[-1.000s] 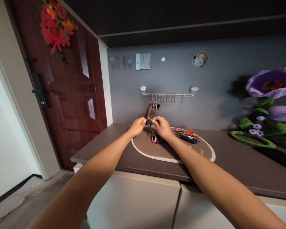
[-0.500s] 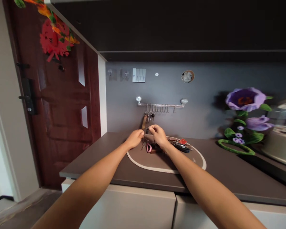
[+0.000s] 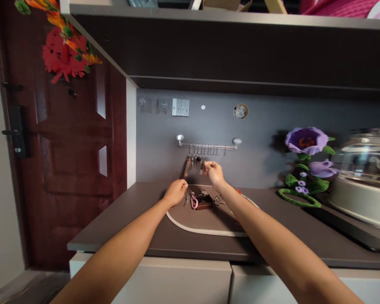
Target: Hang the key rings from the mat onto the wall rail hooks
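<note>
My right hand (image 3: 214, 172) is closed in a pinch on a small bunch of keys (image 3: 202, 168), which hangs from its ring just below the hook rail (image 3: 207, 146). Several other key bunches (image 3: 194, 159) hang on the rail's left hooks, one with a long brown tag (image 3: 187, 168). Close to the mat's left edge, my left hand (image 3: 176, 192) has its fingers pressed together; what they hold, if anything, is hidden. Right beside its fingertips are loose keys (image 3: 186, 199) and a pink strap loop (image 3: 194, 202). A brown key holder (image 3: 204, 206) with more keys lies on the mat (image 3: 196, 230).
Purple flowers (image 3: 307, 141) with a green base ring stand at the right, beside a clear-domed appliance (image 3: 362, 198). A dark shelf (image 3: 228, 50) overhangs the counter (image 3: 155, 240). White switches (image 3: 180, 107) are on the back wall. The red door (image 3: 66, 169) is at the left.
My right hand has risen with its keys from low near the mat to just under the hooks. The left hand stays beside the pink strap. The view has tilted up and shifted right.
</note>
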The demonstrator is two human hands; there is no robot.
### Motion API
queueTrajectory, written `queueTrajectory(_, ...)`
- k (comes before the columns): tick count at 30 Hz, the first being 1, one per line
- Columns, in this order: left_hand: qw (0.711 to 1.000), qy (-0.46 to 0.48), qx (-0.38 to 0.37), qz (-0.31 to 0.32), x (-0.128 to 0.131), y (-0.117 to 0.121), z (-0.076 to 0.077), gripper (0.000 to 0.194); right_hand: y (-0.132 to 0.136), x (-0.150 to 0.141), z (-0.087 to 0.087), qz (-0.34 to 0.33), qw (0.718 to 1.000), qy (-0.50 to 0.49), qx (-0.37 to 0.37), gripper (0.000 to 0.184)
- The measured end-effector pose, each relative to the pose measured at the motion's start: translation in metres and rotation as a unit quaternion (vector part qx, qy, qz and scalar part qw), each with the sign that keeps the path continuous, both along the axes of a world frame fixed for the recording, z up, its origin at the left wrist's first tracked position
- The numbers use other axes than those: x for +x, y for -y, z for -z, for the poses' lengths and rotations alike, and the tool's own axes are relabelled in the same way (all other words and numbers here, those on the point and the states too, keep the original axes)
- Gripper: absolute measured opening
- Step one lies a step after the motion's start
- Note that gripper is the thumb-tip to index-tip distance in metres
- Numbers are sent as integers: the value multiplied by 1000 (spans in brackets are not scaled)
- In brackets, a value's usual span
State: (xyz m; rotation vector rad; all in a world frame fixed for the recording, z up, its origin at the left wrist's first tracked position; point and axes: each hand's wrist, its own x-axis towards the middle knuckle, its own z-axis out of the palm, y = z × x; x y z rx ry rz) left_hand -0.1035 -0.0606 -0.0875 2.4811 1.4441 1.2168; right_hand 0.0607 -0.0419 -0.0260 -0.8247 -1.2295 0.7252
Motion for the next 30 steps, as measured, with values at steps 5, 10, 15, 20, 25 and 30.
queueTrajectory(5, 1000, 5, 1, -2, 0, -2, 3, 22, -15, 3, -28, 51, 998, -19, -40, 11)
queueTrajectory(10, 1000, 10, -5, -9, 0, -4, 3, 21, -27, -2, -46, 67, 994, -55, -70, 12)
queueTrajectory(15, 1000, 13, -8, -8, -1, -4, 4, 21, -40, -7, -53, 95, 990, -58, -86, 10)
queueTrajectory(20, 1000, 18, -15, -9, -1, -5, 5, 21, -49, -10, -52, 117, 986, -49, -109, 11)
queueTrajectory(25, 1000, 17, -22, -11, -1, -6, 5, 21, -56, -9, -46, 119, 983, -54, -127, 8)
queueTrajectory(30, 999, 14, -28, -14, -2, -6, 5, 22, -65, -5, -33, 108, 991, 7, -77, 9)
